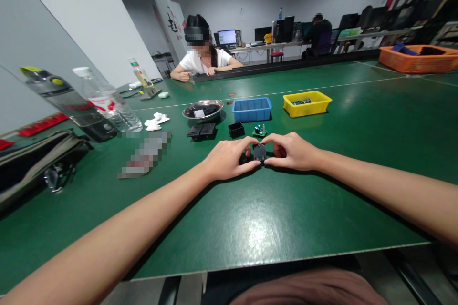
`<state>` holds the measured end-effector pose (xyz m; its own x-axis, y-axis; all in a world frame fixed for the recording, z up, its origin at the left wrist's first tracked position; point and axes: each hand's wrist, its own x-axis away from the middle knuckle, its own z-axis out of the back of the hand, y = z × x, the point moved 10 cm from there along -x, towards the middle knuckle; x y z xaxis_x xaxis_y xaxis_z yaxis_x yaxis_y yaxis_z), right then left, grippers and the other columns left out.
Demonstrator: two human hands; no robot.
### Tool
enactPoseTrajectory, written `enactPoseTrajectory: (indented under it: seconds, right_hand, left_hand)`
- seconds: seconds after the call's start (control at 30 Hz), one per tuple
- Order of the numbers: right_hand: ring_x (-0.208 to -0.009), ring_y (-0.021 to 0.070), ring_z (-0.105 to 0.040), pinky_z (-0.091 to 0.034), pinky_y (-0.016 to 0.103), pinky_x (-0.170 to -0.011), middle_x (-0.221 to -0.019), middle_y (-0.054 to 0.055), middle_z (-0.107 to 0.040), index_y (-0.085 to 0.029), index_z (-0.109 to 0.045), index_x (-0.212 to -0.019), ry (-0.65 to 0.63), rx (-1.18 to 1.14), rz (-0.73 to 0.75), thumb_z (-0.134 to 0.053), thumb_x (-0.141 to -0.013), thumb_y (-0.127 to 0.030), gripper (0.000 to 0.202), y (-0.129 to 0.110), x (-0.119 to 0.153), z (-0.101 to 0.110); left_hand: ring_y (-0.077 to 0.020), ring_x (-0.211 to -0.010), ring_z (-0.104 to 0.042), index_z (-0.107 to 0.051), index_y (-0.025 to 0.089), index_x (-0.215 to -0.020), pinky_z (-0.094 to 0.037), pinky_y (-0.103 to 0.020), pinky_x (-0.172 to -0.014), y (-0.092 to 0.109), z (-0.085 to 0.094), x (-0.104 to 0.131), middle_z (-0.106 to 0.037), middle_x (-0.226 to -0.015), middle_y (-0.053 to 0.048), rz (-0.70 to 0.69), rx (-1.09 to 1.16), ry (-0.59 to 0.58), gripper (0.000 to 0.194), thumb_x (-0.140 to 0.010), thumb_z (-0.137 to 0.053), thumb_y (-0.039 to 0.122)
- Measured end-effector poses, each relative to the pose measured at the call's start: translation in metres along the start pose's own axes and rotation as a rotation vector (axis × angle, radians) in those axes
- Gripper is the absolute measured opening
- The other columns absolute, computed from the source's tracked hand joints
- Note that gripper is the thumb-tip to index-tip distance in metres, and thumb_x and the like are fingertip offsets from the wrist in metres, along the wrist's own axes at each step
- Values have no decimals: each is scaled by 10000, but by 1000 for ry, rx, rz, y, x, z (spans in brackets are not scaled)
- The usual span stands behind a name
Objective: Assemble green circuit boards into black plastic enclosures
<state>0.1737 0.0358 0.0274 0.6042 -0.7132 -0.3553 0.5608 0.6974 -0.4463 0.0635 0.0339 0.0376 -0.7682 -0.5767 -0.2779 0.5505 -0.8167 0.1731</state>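
At the left, a white-capped water bottle (111,102) stands beside a dark-based drinking bottle (71,102), near crumpled white tissue (153,125) and a dark bag (34,164). An orange basket (411,63) sits far right; a monitor (226,37) glows behind a person in a white top (195,60).

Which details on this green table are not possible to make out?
Head view: gripped edges of the black part, covered by fingertips of the left hand and right hand.
Head view: any markings on the circuit board, too small.
Head view: pieces in the yellow bin, too small, partly behind its front wall.
Head view: grey item, obscured by pixelation.
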Motion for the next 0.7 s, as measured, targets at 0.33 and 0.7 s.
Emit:
enactPoseTrajectory:
  seconds: [0.33, 0.7]
  right_hand:
    - [-541, 125, -547, -354, 230, -570, -640, -41, -609, -160, -644, -1167, -11, -13, -4, -734, -861, -400, 399, 0, 0, -1]
    - [-530, 118, -527, -347, 231, -566, -646, -37, -616, -150, -649, -1165, -1, 3, 5, -741, -855, -386, 400, 0, 0, 0]
  left_hand:
    - [-150, -631, -645, -554, 203, -1227, -404, -242, -606, 0, 0, -1, -722, -893, -16, 4, 6, -14, 423, -929, -596, 501]
    - [-151, -629, -646, -551, 211, -1236, -402, -243, -608, -1, -1, 0, -723, -894, -11, 9, 7, -16, 432, -930, -599, 512]
